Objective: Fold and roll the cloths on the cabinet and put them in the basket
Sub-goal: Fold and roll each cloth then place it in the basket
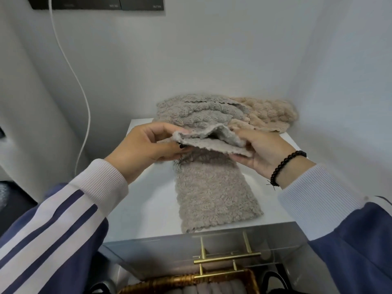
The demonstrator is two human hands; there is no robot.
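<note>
Grey fleece cloth spread lengthwise on the white cabinet surface, far end lifted and folded over, pinched at its left by the left hand, at its right by the right hand. Behind, piled grey cloths and beige cloth. Below, wicker basket.

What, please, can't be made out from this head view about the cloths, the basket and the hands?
- Basket: head view; the bottom edge cuts it off, so the count of rolled cloths inside is unclear.
- Cloth pile at the back: overlapping layers hide how many grey cloths there are.
- Left hand and right hand: the grey cloth they hold covers some fingertips.
- Wall panel: cut by the top edge, labels too small.
</note>
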